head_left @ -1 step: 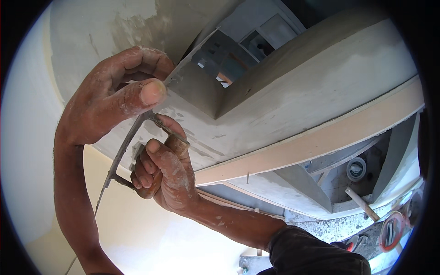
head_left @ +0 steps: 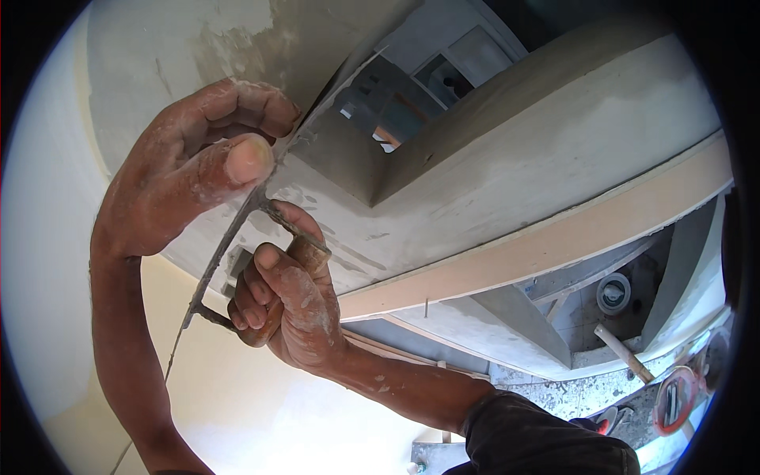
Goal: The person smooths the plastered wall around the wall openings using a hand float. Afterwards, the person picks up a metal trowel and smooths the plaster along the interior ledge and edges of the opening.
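Observation:
My right hand (head_left: 302,305) is wrapped round the handle of a plastering trowel (head_left: 221,252). The trowel's thin blade is seen nearly edge-on and slants across the pale plastered wall surface (head_left: 467,202), its face hidden from this angle. My left hand (head_left: 162,178) is cupped by the trowel's upper end, beside the corner edge of the opening. Its thumb is apart from its curled fingers, and nothing shows between them. Whether the thumb touches the blade, I cannot tell. Dried plaster whitens both hands.
A recessed opening (head_left: 372,170) lies beyond the trowel, with damp patches on the surface above left. A beige strip (head_left: 546,253) runs along the wall's lower edge. Far lower right are a white bucket (head_left: 613,294), a pole (head_left: 624,354) and a reddish-rimmed bucket (head_left: 675,400).
My left hand has shifted slightly left, its thumb drawn back from the opening's corner. The trowel and my right hand have barely moved.

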### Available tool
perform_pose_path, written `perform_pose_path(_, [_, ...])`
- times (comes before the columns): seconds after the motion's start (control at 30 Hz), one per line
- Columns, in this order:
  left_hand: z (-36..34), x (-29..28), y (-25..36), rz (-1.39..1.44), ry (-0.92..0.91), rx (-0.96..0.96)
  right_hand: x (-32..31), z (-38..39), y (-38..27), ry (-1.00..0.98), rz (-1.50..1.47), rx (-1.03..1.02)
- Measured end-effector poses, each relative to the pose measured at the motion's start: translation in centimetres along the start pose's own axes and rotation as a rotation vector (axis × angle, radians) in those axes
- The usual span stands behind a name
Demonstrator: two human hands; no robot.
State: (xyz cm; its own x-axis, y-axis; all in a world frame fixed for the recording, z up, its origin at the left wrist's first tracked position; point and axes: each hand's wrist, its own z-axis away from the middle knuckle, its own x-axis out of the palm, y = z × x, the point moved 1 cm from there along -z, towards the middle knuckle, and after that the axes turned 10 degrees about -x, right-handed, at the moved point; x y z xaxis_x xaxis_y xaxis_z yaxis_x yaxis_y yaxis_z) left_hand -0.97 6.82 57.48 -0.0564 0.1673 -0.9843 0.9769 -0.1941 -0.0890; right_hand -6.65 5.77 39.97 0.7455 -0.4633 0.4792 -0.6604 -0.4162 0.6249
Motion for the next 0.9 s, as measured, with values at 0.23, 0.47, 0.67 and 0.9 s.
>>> perform_pose_path(0.23, [6.1,-0.8,-0.8,0.066,0.37,0.074,-0.3,7.1,-7.8,0.036,0.143,0.129])
perform_pose_path(0.47, [11.0,10.0,-4.5,0.608,0.545,0.215,1.8,15.0,-23.2,0.082,1.064,0.06])
perform_pose_path(0.67, [11.6,24.4,-4.6,1.119,0.085,0.404,16.2,16.1,-33.1,-0.033,1.592,-0.374])
perform_pose_path(0.9, [7.8,33.3,5.2,1.185,-0.307,0.505,30.4,25.1,-40.8,-0.028,2.198,-1.576])
